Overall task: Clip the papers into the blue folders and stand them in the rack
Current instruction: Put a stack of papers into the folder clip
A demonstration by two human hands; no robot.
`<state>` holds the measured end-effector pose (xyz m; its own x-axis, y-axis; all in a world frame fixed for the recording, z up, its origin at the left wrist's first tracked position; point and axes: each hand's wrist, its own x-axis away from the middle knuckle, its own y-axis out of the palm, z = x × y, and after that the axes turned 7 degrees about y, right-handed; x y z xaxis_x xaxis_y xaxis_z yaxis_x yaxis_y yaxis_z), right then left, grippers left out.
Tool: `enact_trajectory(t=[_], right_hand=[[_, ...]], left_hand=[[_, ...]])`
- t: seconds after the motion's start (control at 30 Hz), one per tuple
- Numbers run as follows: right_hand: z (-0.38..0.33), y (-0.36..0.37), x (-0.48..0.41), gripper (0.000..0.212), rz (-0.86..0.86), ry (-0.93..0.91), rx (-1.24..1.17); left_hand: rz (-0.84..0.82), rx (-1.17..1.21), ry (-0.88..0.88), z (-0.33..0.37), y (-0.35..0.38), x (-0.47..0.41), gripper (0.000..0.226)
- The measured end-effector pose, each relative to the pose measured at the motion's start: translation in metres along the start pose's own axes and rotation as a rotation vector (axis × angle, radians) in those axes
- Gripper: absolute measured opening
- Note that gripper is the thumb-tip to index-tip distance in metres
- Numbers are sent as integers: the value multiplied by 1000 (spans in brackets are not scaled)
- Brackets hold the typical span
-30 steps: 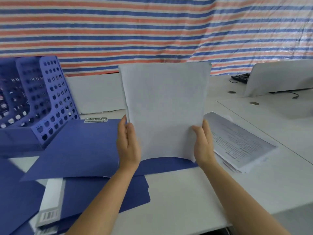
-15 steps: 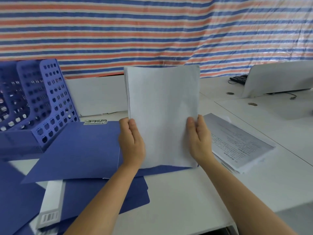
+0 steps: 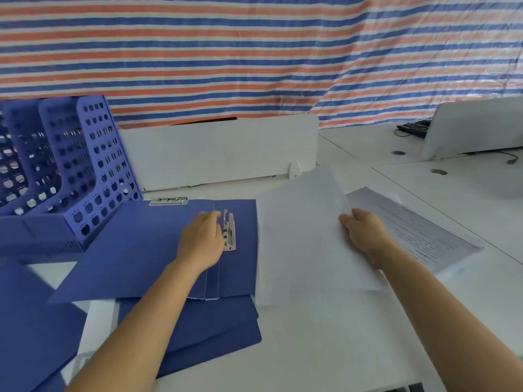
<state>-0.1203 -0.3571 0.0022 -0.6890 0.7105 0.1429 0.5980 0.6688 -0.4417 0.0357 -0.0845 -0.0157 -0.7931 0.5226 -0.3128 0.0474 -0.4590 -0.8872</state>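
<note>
Lying open, blue folder (image 3: 158, 250) bears metal clip (image 3: 228, 233), papers (image 3: 305, 239) beside

— What sort of place is this?

— An office, a makeshift one. White desks (image 3: 325, 349) butt together, with a low white divider (image 3: 215, 151) between them and round cable holes (image 3: 438, 172) in the tops.

— Anything else?

— A blue file rack (image 3: 70, 165), blue folders (image 3: 147, 247) with metal clips (image 3: 228, 232), and printed papers (image 3: 418, 233). A keyboard (image 3: 413, 127) lies on the far desk.

— Why makeshift?

— The back wall is a striped tarpaulin (image 3: 226, 52).
</note>
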Motion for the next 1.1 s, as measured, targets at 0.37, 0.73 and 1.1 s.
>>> enact_trajectory(t=[0.37,0.73,1.1], right_hand=[[-10,22,-15,19,-110,183,-75],[-10,46,-26,24,-174,214,-60],[-8,48,-25,27,-120,95,27]], left_hand=[[-309,-17,-119,-18,-3,-29,47],[-138,607,-221,-19,11,-42,46],[-101,593,-173,-20,20,-39,37]])
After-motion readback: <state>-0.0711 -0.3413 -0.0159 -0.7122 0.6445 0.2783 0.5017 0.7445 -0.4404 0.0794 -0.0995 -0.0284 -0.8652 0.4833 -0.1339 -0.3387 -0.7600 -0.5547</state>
